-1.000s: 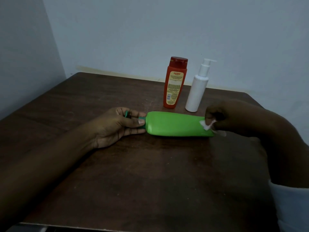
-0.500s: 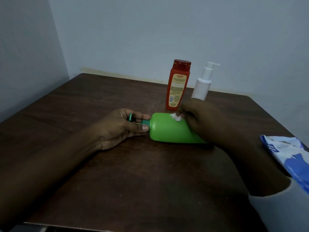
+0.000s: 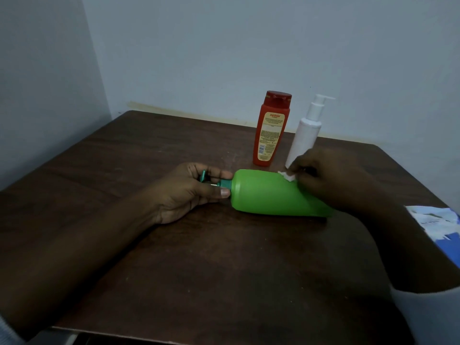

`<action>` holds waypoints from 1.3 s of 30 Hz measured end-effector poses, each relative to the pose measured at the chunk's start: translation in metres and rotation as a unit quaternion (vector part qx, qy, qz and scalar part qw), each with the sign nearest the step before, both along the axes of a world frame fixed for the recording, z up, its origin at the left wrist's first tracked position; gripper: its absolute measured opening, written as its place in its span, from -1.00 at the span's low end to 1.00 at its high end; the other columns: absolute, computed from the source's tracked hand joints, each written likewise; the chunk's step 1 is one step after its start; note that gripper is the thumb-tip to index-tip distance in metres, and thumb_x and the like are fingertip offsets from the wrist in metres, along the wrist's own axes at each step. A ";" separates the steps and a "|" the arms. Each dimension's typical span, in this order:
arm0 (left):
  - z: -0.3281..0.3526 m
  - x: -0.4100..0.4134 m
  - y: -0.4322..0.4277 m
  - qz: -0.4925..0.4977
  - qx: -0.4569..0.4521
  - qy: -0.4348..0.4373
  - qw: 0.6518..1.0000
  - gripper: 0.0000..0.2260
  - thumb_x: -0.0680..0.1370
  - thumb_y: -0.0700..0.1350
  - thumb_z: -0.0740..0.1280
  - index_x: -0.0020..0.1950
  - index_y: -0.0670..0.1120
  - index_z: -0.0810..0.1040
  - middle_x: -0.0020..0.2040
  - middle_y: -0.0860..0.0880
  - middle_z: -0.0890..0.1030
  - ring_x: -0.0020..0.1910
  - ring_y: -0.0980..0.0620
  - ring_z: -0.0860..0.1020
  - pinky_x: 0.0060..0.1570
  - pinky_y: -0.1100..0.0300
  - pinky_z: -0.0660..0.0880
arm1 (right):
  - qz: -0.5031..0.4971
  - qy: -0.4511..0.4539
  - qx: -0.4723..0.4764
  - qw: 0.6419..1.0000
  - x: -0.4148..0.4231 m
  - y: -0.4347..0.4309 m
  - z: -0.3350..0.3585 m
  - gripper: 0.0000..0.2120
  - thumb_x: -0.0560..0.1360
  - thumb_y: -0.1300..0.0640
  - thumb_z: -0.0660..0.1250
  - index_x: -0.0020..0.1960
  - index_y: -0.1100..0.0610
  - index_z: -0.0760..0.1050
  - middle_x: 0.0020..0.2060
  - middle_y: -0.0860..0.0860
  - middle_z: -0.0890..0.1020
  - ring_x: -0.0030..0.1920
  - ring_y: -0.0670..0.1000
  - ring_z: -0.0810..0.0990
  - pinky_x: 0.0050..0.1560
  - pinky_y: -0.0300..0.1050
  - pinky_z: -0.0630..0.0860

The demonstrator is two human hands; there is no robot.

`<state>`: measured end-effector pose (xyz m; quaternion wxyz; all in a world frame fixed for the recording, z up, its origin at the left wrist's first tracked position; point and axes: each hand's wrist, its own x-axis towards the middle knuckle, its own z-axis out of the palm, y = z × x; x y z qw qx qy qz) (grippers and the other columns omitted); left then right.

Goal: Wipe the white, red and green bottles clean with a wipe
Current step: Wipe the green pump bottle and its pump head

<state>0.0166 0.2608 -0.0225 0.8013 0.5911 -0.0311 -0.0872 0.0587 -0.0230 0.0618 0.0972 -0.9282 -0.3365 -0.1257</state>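
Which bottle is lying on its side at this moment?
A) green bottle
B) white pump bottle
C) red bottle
A: the green bottle lies flat on the table, left hand gripping its pump end, right hand holding a wipe against it; the other two stand upright.

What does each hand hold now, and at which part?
The left hand holds the green bottle by its pump neck; the right hand pinches a white wipe against the bottle's side.

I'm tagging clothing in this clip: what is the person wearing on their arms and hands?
The left hand and right hand are bare: no gloves, no ring or watch in view. A pale grey sleeve covers the right arm above the forearm. A sliver of similar pale sleeve shows on the left arm at the picture's corner.
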 end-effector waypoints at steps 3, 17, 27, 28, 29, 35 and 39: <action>0.001 -0.001 0.001 -0.003 0.003 0.000 1.000 -0.67 0.32 -0.43 0.49 0.05 -0.23 0.74 0.17 -0.25 0.70 0.13 -0.14 0.71 0.00 0.11 0.67 | 0.021 -0.022 0.020 0.999 -0.006 0.025 -0.011 -0.79 0.57 0.16 0.31 0.15 0.08 0.65 0.10 0.05 0.65 0.03 -0.06 0.53 0.12 -0.20 0.34; 0.001 -0.001 -0.001 -0.001 0.000 0.005 1.000 -0.69 0.33 -0.42 0.48 0.04 -0.23 0.73 0.16 -0.24 0.71 0.11 -0.12 0.72 -0.02 0.12 0.67 | 0.016 0.016 -0.055 0.998 -0.009 0.016 0.003 -0.79 0.57 0.08 0.35 0.18 0.00 0.64 0.13 0.02 0.65 0.00 -0.13 0.50 0.12 -0.20 0.38; 0.002 0.003 0.000 0.012 -0.017 0.007 1.000 -0.68 0.35 -0.38 0.46 0.11 -0.27 0.69 0.14 -0.26 0.71 0.07 -0.12 0.73 -0.05 0.12 0.68 | 0.011 -0.002 -0.016 1.000 -0.005 0.027 -0.005 -0.74 0.60 0.11 0.30 0.26 0.04 0.60 0.16 0.04 0.63 0.09 -0.07 0.54 0.13 -0.21 0.33; 0.002 0.004 0.000 0.012 -0.019 0.007 1.000 -0.68 0.36 -0.38 0.46 0.11 -0.28 0.68 0.13 -0.27 0.71 0.07 -0.12 0.73 -0.04 0.12 0.68 | 0.030 -0.011 0.007 0.999 -0.010 0.042 -0.010 -0.74 0.61 0.12 0.28 0.27 0.05 0.59 0.16 0.05 0.62 0.09 -0.06 0.53 0.11 -0.23 0.32; 0.001 0.005 0.000 0.009 -0.022 0.005 1.000 -0.68 0.37 -0.37 0.46 0.11 -0.27 0.68 0.13 -0.26 0.71 0.07 -0.12 0.73 -0.03 0.11 0.68 | 0.046 -0.020 0.025 0.998 -0.015 0.054 -0.016 -0.73 0.62 0.14 0.26 0.28 0.07 0.58 0.16 0.06 0.61 0.09 -0.04 0.52 0.09 -0.24 0.33; -0.007 0.006 -0.002 0.004 -0.033 -0.008 0.999 -0.74 0.42 -0.30 0.48 0.10 -0.25 0.70 0.15 -0.24 0.71 0.12 -0.12 0.71 0.02 0.11 0.67 | 0.066 -0.032 0.047 0.996 -0.033 0.086 -0.030 -0.73 0.61 0.21 0.26 0.28 0.13 0.59 0.12 0.11 0.60 0.09 0.06 0.54 0.08 -0.10 0.48; -0.008 0.004 0.006 0.025 -0.051 0.011 0.998 -0.61 0.42 -0.29 0.49 0.23 -0.33 0.61 0.16 -0.27 0.70 0.12 -0.13 0.71 0.00 0.11 0.67 | 0.078 -0.054 0.016 0.995 -0.057 0.090 -0.048 -0.72 0.58 0.19 0.26 0.27 0.13 0.56 0.08 0.09 0.55 0.06 0.07 0.48 -0.01 -0.10 0.45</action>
